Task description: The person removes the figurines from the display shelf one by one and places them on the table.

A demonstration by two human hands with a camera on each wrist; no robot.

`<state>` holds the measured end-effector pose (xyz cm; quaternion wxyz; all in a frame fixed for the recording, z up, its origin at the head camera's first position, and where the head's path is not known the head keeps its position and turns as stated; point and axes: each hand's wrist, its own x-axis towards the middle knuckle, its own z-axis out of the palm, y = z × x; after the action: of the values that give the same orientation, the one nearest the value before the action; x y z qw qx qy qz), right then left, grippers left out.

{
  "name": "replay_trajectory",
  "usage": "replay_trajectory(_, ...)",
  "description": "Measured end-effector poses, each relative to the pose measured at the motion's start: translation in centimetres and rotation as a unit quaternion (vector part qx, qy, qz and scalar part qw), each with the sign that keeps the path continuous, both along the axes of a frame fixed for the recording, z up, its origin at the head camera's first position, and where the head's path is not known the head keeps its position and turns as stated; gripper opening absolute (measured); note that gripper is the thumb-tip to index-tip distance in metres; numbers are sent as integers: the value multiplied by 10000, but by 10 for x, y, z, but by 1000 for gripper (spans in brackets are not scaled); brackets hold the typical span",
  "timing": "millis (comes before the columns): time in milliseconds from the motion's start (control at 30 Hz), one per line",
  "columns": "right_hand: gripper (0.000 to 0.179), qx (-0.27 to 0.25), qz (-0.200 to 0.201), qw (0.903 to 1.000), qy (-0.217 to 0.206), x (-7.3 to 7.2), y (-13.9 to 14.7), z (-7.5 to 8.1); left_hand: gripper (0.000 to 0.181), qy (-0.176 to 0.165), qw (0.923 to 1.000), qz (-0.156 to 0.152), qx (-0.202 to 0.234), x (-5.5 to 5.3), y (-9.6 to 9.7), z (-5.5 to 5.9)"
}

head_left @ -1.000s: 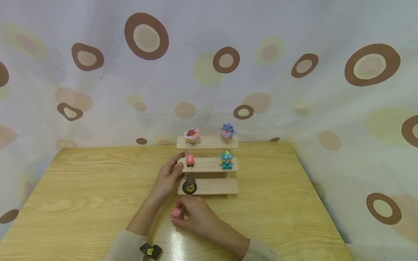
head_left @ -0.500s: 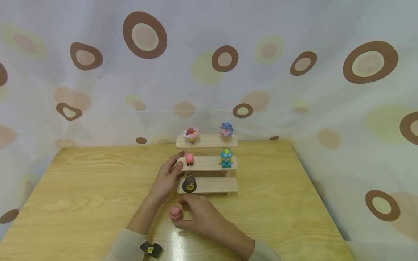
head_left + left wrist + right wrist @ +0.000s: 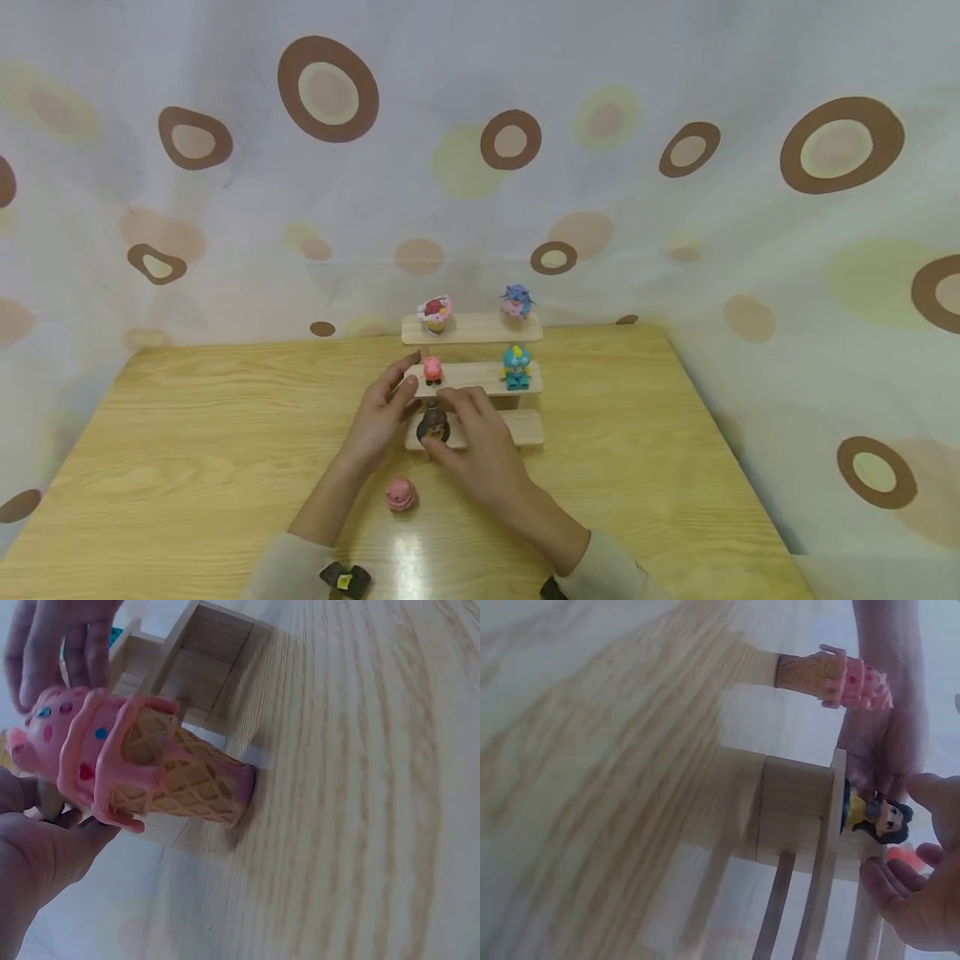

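Right hand (image 3: pixel 483 454) stands wide, thumb on the near side and fingers on the far side of a dark-haired figurine (image 3: pixel 433 425), which sits upright near the left end of the lowest tier of a wooden shelf (image 3: pixel 491 428). In the right wrist view the digits bracket the figurine's head with a gap showing, so I would not call it gripped; whether any fingertip touches it I cannot tell. Left hand (image 3: pixel 381 417) grips the left end of the shelf at the middle tier, thumb at the near edge, which should steady the stand.

As a judgement, the figurine looks like hard moulded plastic: light, stiff and not easily broken, though the glossy hair may be a little slippery. Its large head over a small body suggests it is top-heavy, while the broad dark base should give it fair footing. A gentle pinch across the sides of the head, or lower at the yellow torso, seems best; a shove at the top could tip it.

A small pink figure (image 3: pixel 432 370) stands just beyond on the middle tier, leaving limited finger room. Nearer, a pink ice-cream cone toy (image 3: pixel 401 495) stands upright on the tabletop (image 3: pixel 645 492), apart from both hands.
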<state>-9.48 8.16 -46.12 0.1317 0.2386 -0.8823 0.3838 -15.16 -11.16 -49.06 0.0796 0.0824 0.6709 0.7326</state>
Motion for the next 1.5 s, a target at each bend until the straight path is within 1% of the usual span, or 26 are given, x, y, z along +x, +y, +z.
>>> replay_trajectory(133,55,200,1,9996,-209,-4,-7,-6,51,74,9999,-6,77,1,1,-1)
replay_trajectory(233,50,137,50,9993,-334,-6,-10,-8,51,100,9998,-57,143,2,1,-2)
replay_trajectory(333,47,-72,135,9988,-473,-8,-12,-9,50,138,9997,-138,162,3,0,-2)
replay_trajectory(433,46,-337,244,9972,-626,-11,-12,-9,48,113,9998,-95,148,3,-1,0)
replay_trajectory(533,46,-554,272,9950,-781,-12,-12,-10,50,72,9999,-36,121,3,-1,1)
replay_trajectory(667,47,-676,282,9935,-877,-11,-10,-11,51,72,9999,-27,119,3,0,2)
replay_trajectory(833,47,-704,342,9938,-787,-5,-3,-7,51,73,9999,6,112,3,0,2)
replay_trajectory(933,48,-596,295,9945,-806,2,2,-4,51,92,9999,-7,77,2,0,1)
replay_trajectory(1067,49,-372,238,9939,-1009,12,9,-2,52,146,9999,0,63,2,1,-1)
replay_trajectory(1167,48,-314,298,9918,-1203,17,12,-1,52,170,9998,12,62,2,0,-1)
replay_trajectory(1367,46,55,393,9907,-1298,24,14,-6,52,76,9999,71,-57,3,1,0)
replay_trajectory(1500,45,72,551,9891,-1361,29,15,-9,51,32,9999,111,-81,2,1,0)
